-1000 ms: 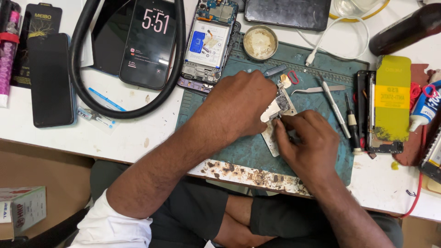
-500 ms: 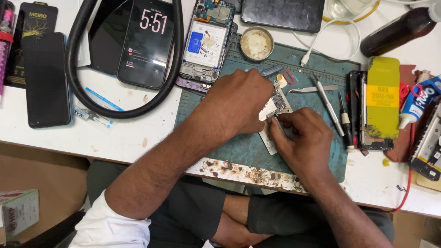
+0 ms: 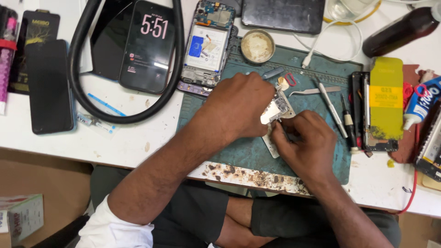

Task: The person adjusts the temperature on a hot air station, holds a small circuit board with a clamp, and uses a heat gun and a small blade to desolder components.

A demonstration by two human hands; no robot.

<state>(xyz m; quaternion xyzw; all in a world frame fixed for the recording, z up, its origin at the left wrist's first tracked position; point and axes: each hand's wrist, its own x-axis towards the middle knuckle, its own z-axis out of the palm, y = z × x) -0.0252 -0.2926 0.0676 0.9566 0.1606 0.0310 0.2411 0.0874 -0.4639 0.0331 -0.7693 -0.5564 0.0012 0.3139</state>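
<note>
**On the green mat: both hands at a small metal part**

On the green work mat point(image 3: 239, 151), near its middle, the left hand point(image 3: 241, 108) pinches a small silvery phone part point(image 3: 274, 111) in closed fingers. The right hand point(image 3: 305, 144), just below the part, is curled narrow around a thin tool; its tip is hidden, so contact cannot be confirmed. At the mat's upper left edge lies an opened phone point(image 3: 207, 43). At its top edge, a small round tin point(image 3: 257, 46). Toward the mat's right side: tweezers point(image 3: 314, 91) and a screwdriver point(image 3: 347, 121).
</note>
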